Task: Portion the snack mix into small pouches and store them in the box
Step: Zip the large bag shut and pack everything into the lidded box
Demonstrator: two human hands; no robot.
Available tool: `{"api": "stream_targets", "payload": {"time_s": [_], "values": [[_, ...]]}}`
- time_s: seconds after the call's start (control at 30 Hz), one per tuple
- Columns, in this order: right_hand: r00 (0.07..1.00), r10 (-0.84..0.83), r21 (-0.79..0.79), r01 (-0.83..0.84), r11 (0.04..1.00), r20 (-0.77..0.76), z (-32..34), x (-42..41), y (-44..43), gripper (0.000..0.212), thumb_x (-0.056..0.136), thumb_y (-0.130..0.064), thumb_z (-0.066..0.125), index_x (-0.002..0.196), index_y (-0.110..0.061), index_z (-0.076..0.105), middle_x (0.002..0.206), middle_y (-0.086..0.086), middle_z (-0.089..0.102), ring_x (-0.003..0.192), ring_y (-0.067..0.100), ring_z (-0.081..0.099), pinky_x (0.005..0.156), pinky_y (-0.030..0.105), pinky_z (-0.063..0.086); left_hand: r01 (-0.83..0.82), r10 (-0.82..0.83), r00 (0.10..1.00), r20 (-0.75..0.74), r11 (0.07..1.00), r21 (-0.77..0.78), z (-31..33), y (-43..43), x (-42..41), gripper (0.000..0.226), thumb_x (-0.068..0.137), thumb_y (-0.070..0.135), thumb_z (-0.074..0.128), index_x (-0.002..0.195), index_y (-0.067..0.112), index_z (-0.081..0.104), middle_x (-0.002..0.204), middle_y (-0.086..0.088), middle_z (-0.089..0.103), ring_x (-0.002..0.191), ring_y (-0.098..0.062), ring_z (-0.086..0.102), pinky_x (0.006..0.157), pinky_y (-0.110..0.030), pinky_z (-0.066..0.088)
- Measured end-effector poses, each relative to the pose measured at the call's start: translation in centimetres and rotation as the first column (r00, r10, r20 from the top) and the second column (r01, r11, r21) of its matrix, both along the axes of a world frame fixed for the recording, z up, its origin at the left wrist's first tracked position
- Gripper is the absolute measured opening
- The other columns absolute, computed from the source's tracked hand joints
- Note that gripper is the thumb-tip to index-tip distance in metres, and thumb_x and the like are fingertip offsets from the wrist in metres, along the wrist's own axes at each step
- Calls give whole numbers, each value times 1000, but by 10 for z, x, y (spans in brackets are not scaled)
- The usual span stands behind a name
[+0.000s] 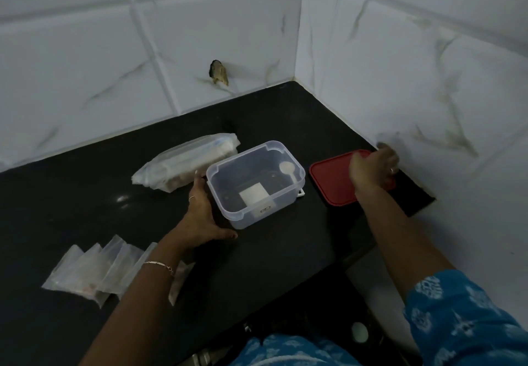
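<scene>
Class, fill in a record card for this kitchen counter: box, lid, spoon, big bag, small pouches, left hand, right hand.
box: clear, open, on the counter
lid: red, flat, right of box
spoon: white, inside box
big bag: behind box, to its left
small pouches: fanned on counter, near left
left hand: against box's left wall
right hand: grips lid's far edge

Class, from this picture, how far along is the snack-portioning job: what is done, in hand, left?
Done: the red lid lies off the clear box, beside it. In hand: the left hand rests against the box; the right hand is on the lid, grip blurred. Left: the pouches lie on the counter, none in the box.
</scene>
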State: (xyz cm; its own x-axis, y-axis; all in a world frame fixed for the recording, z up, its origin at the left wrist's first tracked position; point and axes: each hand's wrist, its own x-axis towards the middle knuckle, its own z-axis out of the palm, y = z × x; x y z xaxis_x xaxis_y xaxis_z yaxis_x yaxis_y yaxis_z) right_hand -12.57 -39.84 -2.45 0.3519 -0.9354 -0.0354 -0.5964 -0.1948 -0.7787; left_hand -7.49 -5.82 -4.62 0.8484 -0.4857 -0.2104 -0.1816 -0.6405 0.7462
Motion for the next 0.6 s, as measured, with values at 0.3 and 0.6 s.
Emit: {"api": "stream_targets", "payload": {"time_s": [0.3, 0.6], "values": [[551, 833, -378, -781, 498, -41, 60, 119, 91, 29, 91, -29, 60, 119, -22, 64, 131, 7, 54, 126, 26, 45, 103, 30, 28, -296, 249, 849, 466, 955, 27, 30, 50, 52, 68, 79, 11, 72, 140, 12, 41, 142, -15, 31, 128, -33, 38, 104, -51, 42], [-125, 750, -39, -980, -197, -649, 39, 181, 160, 63, 81, -35, 74, 138, -21, 50, 144, 3, 48, 128, 24, 47, 107, 38, 39, -242, -19, 881, 472, 840, 486, 6, 46, 102, 74, 88, 48, 61, 149, 21, 29, 156, -4, 27, 142, -22, 27, 118, -48, 18]]}}
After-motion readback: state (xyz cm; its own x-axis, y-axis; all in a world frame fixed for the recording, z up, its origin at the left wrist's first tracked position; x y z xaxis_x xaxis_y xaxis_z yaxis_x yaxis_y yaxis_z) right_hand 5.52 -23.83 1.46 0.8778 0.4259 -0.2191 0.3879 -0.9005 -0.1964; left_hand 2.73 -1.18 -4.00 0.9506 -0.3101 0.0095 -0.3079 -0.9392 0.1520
